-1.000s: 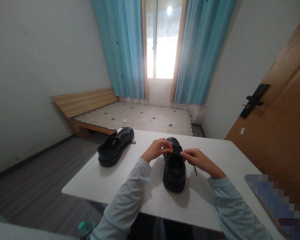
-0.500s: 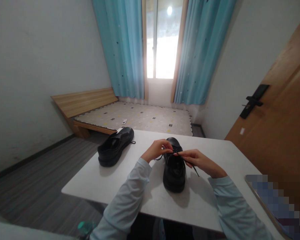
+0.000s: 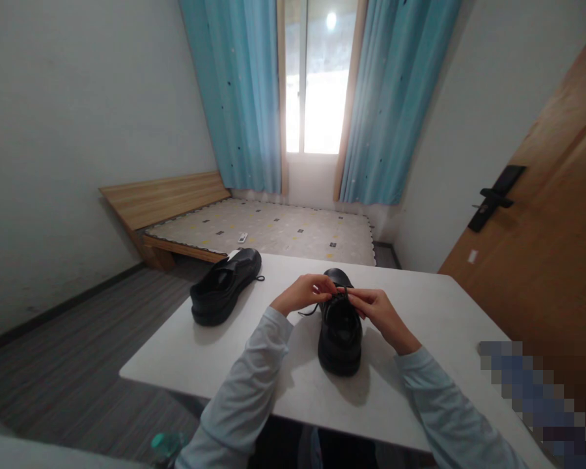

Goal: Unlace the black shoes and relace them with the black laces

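A black lace-up shoe (image 3: 340, 345) stands on the white table with its heel toward me and its toe pointing away. Over its lacing, my left hand (image 3: 308, 292) pinches the black shoelace (image 3: 308, 311), whose loose end trails out on the left side. From the right, my right hand (image 3: 376, 309) also has its fingers closed on the lace at the top of the tongue, with a bit of lace standing up there. The fingertips partly hide the lacing. A second black shoe (image 3: 219, 296) rests to the left, a small lace loop at its side.
Both shoes stand on the white table (image 3: 215, 365). Behind it is a bed with a patterned mattress (image 3: 283, 225) and a small white remote (image 3: 243, 238). A wooden door (image 3: 542, 195) is at the right, beside a blurred-out object (image 3: 527, 391) on the table's right edge.
My right hand has moved slightly left and in toward the lacing. The lace end that stuck out below it on the right no longer shows. My left hand has barely shifted.
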`<action>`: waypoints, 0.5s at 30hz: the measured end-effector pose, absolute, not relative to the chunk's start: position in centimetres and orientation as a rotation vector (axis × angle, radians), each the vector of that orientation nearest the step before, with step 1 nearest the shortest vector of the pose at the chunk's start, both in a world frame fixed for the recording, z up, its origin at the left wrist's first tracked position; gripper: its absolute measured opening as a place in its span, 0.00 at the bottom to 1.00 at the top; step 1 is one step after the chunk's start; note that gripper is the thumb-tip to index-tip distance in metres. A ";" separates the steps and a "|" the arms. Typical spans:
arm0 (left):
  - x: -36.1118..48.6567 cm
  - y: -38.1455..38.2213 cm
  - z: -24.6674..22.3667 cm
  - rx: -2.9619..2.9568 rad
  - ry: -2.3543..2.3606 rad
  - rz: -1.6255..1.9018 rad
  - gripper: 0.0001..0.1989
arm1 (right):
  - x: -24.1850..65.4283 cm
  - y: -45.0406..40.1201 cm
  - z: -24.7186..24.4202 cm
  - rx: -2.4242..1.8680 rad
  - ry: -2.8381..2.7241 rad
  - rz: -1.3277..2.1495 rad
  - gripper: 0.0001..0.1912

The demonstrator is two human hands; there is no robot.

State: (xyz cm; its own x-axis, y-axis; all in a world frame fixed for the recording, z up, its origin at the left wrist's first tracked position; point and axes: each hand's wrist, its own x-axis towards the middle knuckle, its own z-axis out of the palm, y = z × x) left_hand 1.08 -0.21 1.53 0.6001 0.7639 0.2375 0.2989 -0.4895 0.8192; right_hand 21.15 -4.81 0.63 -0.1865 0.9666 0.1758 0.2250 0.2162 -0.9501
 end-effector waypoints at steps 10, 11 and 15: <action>1.1 -0.4 1.8 2.220 0.778 0.871 0.07 | 20.5 -5.0 0.4 -1.169 -1.412 1.122 0.22; 1.2 -0.4 1.9 2.250 0.786 0.904 0.07 | 20.4 -5.0 0.5 -1.162 -1.389 1.139 0.22; 1.1 -0.2 1.7 2.391 0.747 1.044 0.08 | 20.1 -5.2 0.9 -1.196 -1.301 1.176 0.24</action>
State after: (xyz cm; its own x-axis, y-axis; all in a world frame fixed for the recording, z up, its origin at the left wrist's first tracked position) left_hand 1.07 -0.21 1.70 0.5728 0.6229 0.5328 0.3034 -0.7650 0.5682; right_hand 20.07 -5.24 0.85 -0.0402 0.9981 0.0464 0.0547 0.0485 -0.9973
